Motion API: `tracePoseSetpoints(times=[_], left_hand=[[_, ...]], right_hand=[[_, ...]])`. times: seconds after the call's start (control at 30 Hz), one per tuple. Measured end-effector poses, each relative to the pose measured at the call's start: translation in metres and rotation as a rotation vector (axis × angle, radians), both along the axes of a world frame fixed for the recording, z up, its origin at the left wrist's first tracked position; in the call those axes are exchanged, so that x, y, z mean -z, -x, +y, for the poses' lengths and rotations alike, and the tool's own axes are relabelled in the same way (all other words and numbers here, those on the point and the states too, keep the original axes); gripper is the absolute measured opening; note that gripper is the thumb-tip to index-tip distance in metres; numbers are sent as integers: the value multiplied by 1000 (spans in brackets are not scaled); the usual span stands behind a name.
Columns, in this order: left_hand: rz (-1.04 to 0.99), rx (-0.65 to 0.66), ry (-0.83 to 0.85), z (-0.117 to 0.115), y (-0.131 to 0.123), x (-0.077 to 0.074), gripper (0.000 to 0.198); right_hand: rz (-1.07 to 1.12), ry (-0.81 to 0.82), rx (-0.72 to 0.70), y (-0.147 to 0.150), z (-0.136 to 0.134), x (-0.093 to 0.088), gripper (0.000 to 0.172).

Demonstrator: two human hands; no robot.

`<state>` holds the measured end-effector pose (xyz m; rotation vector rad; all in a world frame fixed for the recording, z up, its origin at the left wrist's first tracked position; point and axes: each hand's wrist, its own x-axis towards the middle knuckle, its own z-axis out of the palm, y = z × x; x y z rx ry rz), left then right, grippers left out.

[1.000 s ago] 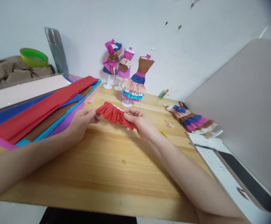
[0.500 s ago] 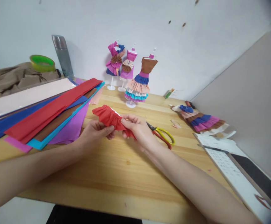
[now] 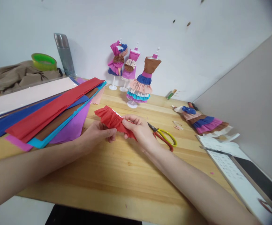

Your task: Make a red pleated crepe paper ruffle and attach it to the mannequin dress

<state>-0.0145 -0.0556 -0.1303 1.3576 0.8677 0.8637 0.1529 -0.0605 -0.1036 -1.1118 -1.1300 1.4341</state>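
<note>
A strip of red crepe paper (image 3: pixel 111 118), gathered into ruffles and with a white band along its upper edge, is held above the table between both hands. My left hand (image 3: pixel 100 133) pinches its lower edge between thumb and fingers. Closed on its right part is my right hand (image 3: pixel 137 126), thumb on top; that end of the strip is partly hidden by the hand. Scissors (image 3: pixel 163 136) with one red and one yellow handle lie on the table just right of my right hand.
Folded crepe papers (image 3: pixel 56 109) in several colours lie at left. Three dressed mini mannequins stand at the back, including one in a tiered skirt (image 3: pixel 140 84). Another ruffled dress (image 3: pixel 203 120) and a white keyboard-like board (image 3: pixel 229 168) lie at right. A bottle (image 3: pixel 65 54) and tape roll (image 3: pixel 44 62) are back left.
The whole view has shifted slightly. Both hands keep their hold on the red crepe paper, with hardly any movement of the fingers.
</note>
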Motion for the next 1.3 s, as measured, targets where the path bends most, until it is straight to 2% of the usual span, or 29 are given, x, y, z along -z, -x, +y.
tracePoseSetpoints(times=[0.13, 0.27, 0.33, 0.4, 0.43, 0.47, 0.57, 0.63, 0.7, 0.8, 0.97, 1.13, 1.3], left_hand=[[23, 7, 30, 7, 0, 7, 27], [142, 173, 37, 8, 5, 5, 39], [181, 306, -67, 4, 10, -4, 48], [187, 377, -284, -2, 16, -16, 52], [191, 361, -428, -5, 19, -22, 52], [205, 272, -564, -7, 21, -28, 50], [350, -109, -881, -3, 25, -40, 37], [455, -189, -984, 5, 26, -41, 31], [533, -114, -944, 15, 25, -37, 32], [556, 67, -784, 23, 24, -28, 38], [505, 275, -510, 16, 20, -23, 45], [383, 303, -353, 13, 15, -23, 40], [309, 343, -320, 16, 16, -20, 40]], right_hand=[[-18, -20, 25, -2, 3, 1, 23], [-80, -16, 74, -7, 9, 1, 26], [-128, -30, 71, -11, 12, 1, 25], [-222, -72, 24, -16, 15, 1, 21], [-291, -105, -12, -18, 15, 0, 19], [-369, -145, -52, -19, 15, -1, 16], [-599, -286, -138, -21, 10, -5, 12], [-711, -361, -167, -19, 5, -9, 14], [-781, -403, -199, -17, 0, -13, 16], [-796, -430, -271, -15, -5, -15, 20], [-740, -435, -337, -15, -6, -13, 24], [-884, -463, -218, -15, -9, -13, 31], [-1123, -515, -134, -11, -17, -15, 34]])
